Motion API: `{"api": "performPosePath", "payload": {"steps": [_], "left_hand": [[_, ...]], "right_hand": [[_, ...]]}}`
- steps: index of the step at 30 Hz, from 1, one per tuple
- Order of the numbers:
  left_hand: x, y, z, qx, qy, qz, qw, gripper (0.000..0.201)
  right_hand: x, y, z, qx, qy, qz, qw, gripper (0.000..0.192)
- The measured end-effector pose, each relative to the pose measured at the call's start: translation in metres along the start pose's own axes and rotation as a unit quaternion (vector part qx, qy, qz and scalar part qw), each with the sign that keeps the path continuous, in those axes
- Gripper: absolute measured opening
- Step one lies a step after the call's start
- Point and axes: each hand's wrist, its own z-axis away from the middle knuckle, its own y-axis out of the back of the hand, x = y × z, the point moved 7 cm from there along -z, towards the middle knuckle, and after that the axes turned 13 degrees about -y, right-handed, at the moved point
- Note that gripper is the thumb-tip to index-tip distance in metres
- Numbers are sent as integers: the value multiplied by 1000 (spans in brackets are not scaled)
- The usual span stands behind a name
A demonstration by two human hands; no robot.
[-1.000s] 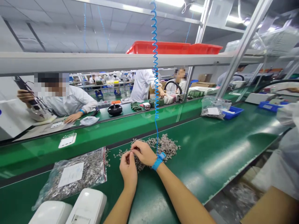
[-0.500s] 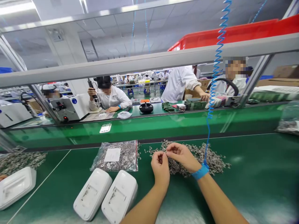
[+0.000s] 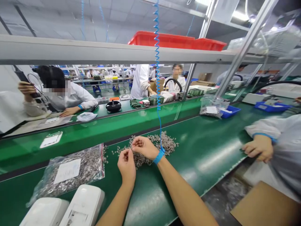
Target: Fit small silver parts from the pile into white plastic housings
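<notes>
My left hand (image 3: 127,163) and my right hand (image 3: 144,147) meet at the fingertips, both pinched closed over the near side of a heap of small metal parts (image 3: 166,142). Whatever lies between the fingertips is too small to make out. A blue wrist strap (image 3: 159,156) with a coiled blue cord (image 3: 156,56) circles my right wrist. Left of my hands lies a clear bag (image 3: 87,169) full of similar metal parts, with a white label on it. Two white plastic housings (image 3: 82,204) rest in front of the bag, partly cut off by the frame.
A green bench (image 3: 188,147) runs to the right, where a co-worker's hand (image 3: 258,147) rests at its edge. Farther along are another parts bag (image 3: 211,110) and a blue tray (image 3: 229,111). Red bins (image 3: 164,40) stand on the overhead shelf. A person (image 3: 70,94) works across the green conveyor.
The view has swung to the right, bringing the co-worker's hand and blue trays into sight. My hands keep the same fingertip-to-fingertip pose over the heap.
</notes>
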Motion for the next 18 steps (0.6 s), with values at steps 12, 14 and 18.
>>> {"api": "performPosePath", "payload": {"steps": [12, 14, 18], "left_hand": [[3, 2, 2, -1, -17, -33, 999, 30], [3, 2, 2, 1, -17, -28, 999, 30], [1, -3, 3, -43, -9, -36, 998, 29]], "right_hand": [[1, -7, 1, -26, 13, 27, 999, 21], [2, -7, 1, -23, 16, 17, 999, 23], [3, -2, -1, 6, 24, -17, 1000, 27]]}}
